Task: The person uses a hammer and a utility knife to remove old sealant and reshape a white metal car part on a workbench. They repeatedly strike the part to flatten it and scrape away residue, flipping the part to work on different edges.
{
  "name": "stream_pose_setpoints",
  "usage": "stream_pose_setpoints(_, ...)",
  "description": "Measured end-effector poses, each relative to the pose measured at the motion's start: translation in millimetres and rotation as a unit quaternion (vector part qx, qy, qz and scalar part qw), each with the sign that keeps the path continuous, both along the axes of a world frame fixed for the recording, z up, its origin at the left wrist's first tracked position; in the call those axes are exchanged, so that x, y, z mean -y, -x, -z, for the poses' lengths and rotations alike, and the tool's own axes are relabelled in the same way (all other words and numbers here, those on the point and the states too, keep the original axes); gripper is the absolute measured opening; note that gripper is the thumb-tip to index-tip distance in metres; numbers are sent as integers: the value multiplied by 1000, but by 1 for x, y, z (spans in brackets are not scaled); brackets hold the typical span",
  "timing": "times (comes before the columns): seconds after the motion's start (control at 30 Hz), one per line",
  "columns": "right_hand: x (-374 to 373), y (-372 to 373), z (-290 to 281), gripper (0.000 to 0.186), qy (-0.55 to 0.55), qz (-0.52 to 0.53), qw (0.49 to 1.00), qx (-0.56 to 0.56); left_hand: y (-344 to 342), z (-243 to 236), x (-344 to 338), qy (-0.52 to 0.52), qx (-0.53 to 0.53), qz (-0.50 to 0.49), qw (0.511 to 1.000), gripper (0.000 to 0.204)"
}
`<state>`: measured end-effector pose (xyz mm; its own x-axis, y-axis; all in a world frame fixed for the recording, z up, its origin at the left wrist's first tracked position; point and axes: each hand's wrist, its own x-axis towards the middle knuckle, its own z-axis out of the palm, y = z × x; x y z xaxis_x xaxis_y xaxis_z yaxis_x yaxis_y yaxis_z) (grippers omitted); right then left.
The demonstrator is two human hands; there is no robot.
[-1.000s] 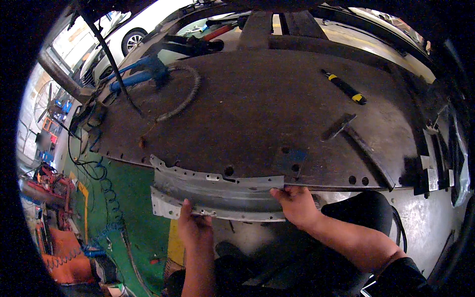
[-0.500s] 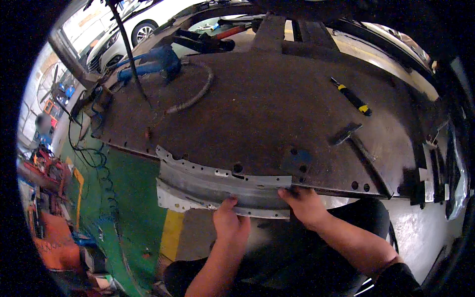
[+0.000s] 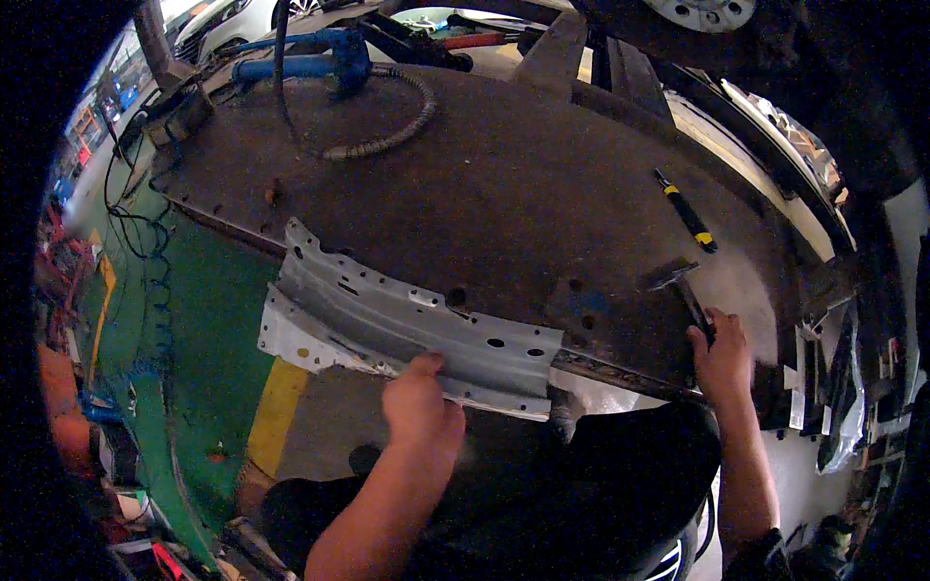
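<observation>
A long grey sheet-metal panel [image 3: 387, 320] with punched holes lies across the near edge of a rusty steel workbench [image 3: 504, 194], overhanging it on the left. My left hand [image 3: 421, 407] grips the panel's near edge around its middle. My right hand [image 3: 722, 353] has closed on the handle of a metal hammer [image 3: 683, 286] lying at the bench's right front corner.
A black and yellow screwdriver [image 3: 686, 211] lies on the bench to the right. A blue tool [image 3: 305, 60] with a ribbed hose [image 3: 392, 126] sits at the back left. Green floor with a yellow stripe [image 3: 276, 412] shows below left; cluttered racks stand at the right.
My right hand has left the panel and moved right to the hammer handle. My left hand has shifted right along the panel's near edge. The view has tilted.
</observation>
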<state>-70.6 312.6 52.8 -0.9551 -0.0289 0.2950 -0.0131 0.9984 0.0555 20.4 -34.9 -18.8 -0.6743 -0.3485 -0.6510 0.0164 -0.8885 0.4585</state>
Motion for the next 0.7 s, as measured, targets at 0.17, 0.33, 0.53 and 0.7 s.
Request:
stream_pose_setpoints(0.17, 0, 9, -7, 29, 8, -21, 998, 62, -3, -4, 1, 9, -9, 12, 1000, 27)
stream_pose_setpoints(0.33, 33, -25, -31, 26, 156, -23, 986, 62, -4, -15, 0, -5, -14, 12, 1000, 29)
stream_pose_setpoints(0.53, 76, -71, -49, 30, 238, -136, 940, 205, -4, 1, 0, -19, -7, 7, 1000, 32)
stream_pose_setpoints(0.7, 110, -70, -39, 58, 139, -339, 911, 189, -1, -3, 2, -65, -33, 0, 997, 39)
